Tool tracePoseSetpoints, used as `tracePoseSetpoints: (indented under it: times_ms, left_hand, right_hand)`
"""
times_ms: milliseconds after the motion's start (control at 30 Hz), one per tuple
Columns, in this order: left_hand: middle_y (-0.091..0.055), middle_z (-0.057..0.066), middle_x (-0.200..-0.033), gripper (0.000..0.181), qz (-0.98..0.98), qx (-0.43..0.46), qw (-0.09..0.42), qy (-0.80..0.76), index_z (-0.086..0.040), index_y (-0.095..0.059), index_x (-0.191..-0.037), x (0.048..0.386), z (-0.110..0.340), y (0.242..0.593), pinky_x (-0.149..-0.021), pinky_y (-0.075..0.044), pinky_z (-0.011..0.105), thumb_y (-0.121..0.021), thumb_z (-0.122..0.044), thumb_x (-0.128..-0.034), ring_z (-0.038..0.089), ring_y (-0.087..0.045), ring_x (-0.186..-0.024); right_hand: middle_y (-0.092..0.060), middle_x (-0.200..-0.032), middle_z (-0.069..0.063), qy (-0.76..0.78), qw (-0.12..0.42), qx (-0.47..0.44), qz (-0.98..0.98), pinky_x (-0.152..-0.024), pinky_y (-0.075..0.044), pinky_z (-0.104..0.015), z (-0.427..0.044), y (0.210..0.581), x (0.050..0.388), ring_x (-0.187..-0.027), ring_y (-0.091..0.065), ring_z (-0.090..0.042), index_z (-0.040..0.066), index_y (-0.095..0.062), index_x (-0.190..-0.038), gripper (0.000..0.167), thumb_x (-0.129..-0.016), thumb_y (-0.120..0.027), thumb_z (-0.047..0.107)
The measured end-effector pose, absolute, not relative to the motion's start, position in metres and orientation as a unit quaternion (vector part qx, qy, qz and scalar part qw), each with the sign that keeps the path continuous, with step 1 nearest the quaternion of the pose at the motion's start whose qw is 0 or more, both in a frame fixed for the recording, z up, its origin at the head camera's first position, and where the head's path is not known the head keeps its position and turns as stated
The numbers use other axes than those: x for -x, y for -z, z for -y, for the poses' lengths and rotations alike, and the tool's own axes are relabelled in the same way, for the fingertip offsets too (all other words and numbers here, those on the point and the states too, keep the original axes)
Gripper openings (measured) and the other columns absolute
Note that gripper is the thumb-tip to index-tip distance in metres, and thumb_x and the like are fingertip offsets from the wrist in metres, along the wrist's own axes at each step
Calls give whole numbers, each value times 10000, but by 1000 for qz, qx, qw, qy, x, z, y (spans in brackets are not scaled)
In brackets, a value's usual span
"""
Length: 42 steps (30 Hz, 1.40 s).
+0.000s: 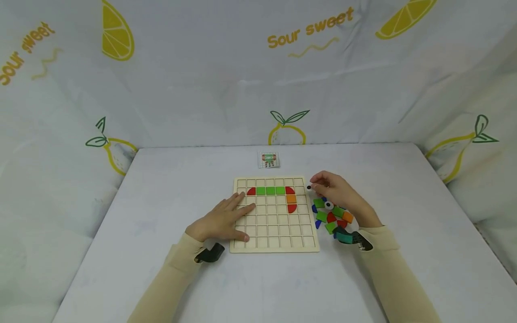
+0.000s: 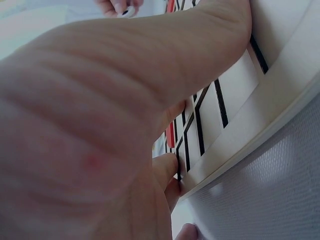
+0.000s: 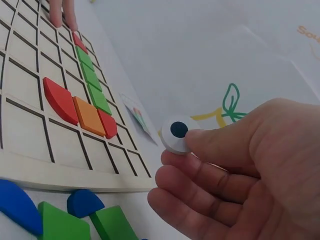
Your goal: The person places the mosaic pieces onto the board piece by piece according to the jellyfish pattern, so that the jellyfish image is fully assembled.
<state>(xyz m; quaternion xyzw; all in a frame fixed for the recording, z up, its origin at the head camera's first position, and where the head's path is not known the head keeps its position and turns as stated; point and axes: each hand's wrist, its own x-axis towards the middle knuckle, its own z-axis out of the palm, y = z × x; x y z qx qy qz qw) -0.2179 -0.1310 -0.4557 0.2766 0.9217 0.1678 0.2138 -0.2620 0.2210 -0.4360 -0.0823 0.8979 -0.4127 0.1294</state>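
A lemon-printed backdrop cloth (image 1: 202, 98) hangs beyond the grid board (image 1: 266, 231), which lies on the worktop (image 1: 169, 193). The left hand (image 1: 222, 220) is spread over the board's left side, grasping nothing. Right of the board, the right hand (image 1: 337, 193) pinches a white eye disc (image 3: 170, 142) between thumb and finger, above loose pieces (image 1: 321, 216). Green squares (image 1: 270, 190) sit in the board's far part.

For good placement, I'd hold the disc by its rim, pupil up, and lower it level into one cell; light left-hand pressure should stop the board sliding and jolting the set pieces.

"Sour sweet" reads twice on the cloth; the picture card (image 1: 269, 159) beyond the board shows no legible writing.
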Motion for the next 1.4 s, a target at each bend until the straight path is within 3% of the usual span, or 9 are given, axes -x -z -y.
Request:
tracePoseSetpoints:
  times_ms: [133, 267, 367, 633, 867, 1033, 1400]
  left_hand:
    - [-33, 143, -1722, 910, -922, -276, 213, -170, -228, -314, -1607, 218, 131, 456, -1284, -105, 564, -760, -505, -863, 337, -18, -1603]
    - [-33, 138, -1723, 913, -923, -274, 213, -167, -234, -313, -1607, 218, 132, 457, -1285, -105, 562, -761, -510, -861, 331, -19, -1603]
    - [-33, 134, -1724, 915, -924, -271, 213, -164, -237, -313, -1607, 218, 132, 457, -1287, -104, 556, -763, -511, -858, 328, -19, -1604]
    - [-32, 136, -1724, 912, -924, -267, 216, -168, -236, -312, -1607, 216, 133, 455, -1287, -103, 555, -763, -502, -861, 325, -17, -1604]
    - [-38, 146, -1722, 907, -922, -269, 217, -173, -225, -318, -1605, 215, 132, 453, -1286, -104, 560, -765, -494, -863, 332, -20, -1603]
    - [-36, 145, -1722, 906, -923, -270, 214, -170, -229, -311, -1608, 215, 132, 453, -1285, -109, 559, -759, -498, -868, 331, -21, -1603]
    - [-15, 134, -1724, 912, -923, -270, 221, -165, -236, -291, -1614, 218, 131, 455, -1290, -94, 548, -758, -489, -872, 321, -5, -1605]
  right_hand:
    - [-670, -1090, -209, 422, 126, 104, -892, -906, -586, -420, -217, 437, 261, -921, -648, -267, -8, -552, -1329, 313, -1043, -549, 120]
    - [-645, -992, -203, 424, 130, 136, -886, -706, -529, -286, -217, 436, 260, -877, -607, -282, 27, -544, -1419, 370, -1055, -510, 85]
    - [-651, -974, -190, 424, 142, 135, -884, -631, -455, -266, -216, 434, 259, -877, -592, -285, 32, -592, -1368, 329, -1059, -495, 89]
    - [-703, -1046, -164, 414, 155, 114, -889, -844, -545, -342, -206, 435, 259, -892, -635, -246, -5, -630, -1252, 269, -1039, -558, 143]
    - [-696, -1044, -114, 395, 125, 127, -901, -779, -505, -299, -195, 443, 256, -931, -574, -232, 47, -699, -1133, 213, -1009, -620, 202]
    - [-714, -1048, -113, 406, 117, 114, -899, -730, -500, -290, -186, 448, 255, -897, -574, -221, 48, -702, -1139, 249, -1012, -627, 249]
    - [-735, -1103, -136, 413, 136, 113, -894, -794, -513, -317, -177, 429, 271, -934, -617, -252, 63, -705, -1131, 261, -1022, -611, 280]
